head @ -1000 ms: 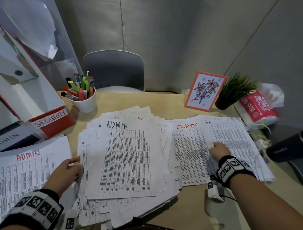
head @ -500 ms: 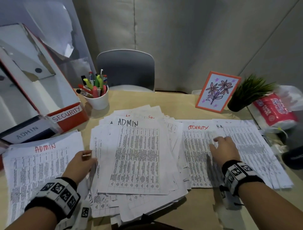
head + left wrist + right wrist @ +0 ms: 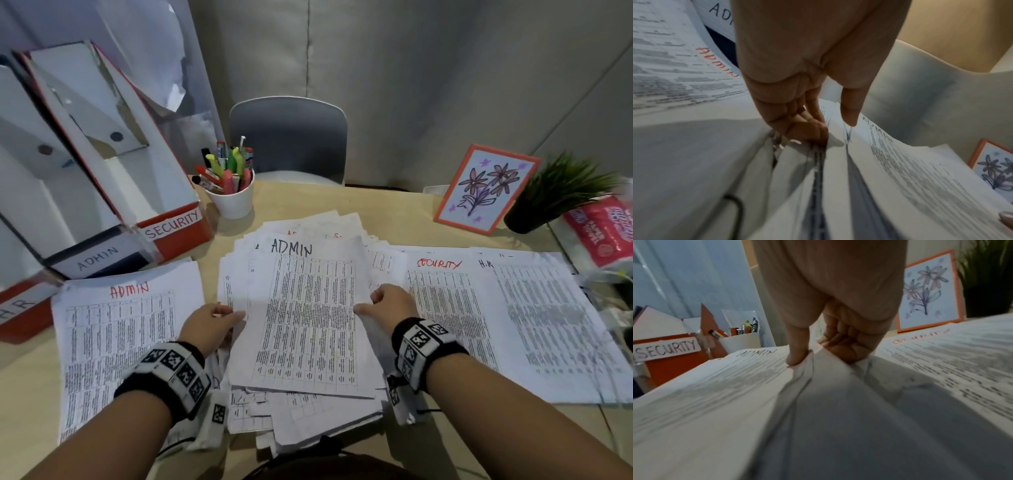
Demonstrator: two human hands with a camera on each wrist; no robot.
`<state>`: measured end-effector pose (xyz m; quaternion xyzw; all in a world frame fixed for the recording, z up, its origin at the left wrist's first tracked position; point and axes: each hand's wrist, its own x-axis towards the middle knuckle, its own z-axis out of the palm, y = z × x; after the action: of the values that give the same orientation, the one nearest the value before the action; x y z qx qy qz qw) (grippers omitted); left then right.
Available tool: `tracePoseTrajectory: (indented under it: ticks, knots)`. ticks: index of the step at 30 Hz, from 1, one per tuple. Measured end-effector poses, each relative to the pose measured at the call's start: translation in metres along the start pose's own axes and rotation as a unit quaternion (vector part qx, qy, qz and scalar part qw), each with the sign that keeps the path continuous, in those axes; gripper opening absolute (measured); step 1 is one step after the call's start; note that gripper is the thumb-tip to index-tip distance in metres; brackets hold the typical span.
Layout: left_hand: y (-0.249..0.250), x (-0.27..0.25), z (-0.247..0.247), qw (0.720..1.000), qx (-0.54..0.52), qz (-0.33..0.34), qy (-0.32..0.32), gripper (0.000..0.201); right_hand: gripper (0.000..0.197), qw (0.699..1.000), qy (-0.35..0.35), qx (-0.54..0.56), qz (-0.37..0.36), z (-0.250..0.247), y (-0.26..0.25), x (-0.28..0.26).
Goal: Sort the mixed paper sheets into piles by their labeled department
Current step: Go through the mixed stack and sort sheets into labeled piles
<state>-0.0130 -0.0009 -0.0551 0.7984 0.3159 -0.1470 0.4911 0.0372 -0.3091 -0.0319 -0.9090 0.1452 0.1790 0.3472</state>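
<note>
Both hands pinch the side edges of the top ADMIN sheet (image 3: 308,318) on the mixed stack (image 3: 301,411) at the tabletop's centre: left hand (image 3: 209,325) and right hand (image 3: 387,305), each grip thumb above, fingers curled beneath. To do well, lift only that sheet and lay it squarely on the ADMIN pile (image 3: 116,342) at left.

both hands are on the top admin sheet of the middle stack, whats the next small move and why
Probably lift that top sheet and carry it left onto the ADMIN pile. It is headed ADMIN in black, the left hand and right hand each pinch one of its side edges, and the pile on the left shows the same label in red.
</note>
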Motion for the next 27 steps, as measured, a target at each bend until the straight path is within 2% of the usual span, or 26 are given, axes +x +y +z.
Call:
tracePoseTrajectory:
  ticks: [4,8,10,13,18,23,27]
  knots:
    - [0.006,-0.002,0.003,1.000,-0.006,0.001,0.005,0.034,0.026,0.994,0.013,0.109,-0.006,0.002,0.011,0.002]
    - [0.014,-0.008,0.005,0.998,0.047,0.028,0.029,0.038,0.028,0.992,-0.054,0.117,-0.010,-0.011,0.016,-0.003]
    - [0.016,-0.008,0.006,0.997,0.060,0.032,0.042,0.041,0.020,0.994,-0.027,0.106,-0.006,-0.019,0.021,-0.001]
    - [0.013,-0.006,0.004,0.998,0.034,0.025,0.053,0.042,0.030,0.991,0.033,0.118,0.049,-0.032,0.035,0.005]
    - [0.009,-0.005,-0.001,0.997,-0.015,0.043,0.069,0.037,0.015,0.982,0.071,0.148,0.097,-0.049,0.055,0.011]
    - [0.011,-0.005,0.000,0.996,-0.030,0.050,0.071,0.027,0.015,0.971,0.096,0.166,0.142,-0.059,0.076,0.015]
    - [0.014,-0.009,0.004,0.994,-0.058,0.066,0.064,0.048,0.009,0.971,0.088,0.176,0.138,-0.058,0.075,0.014]
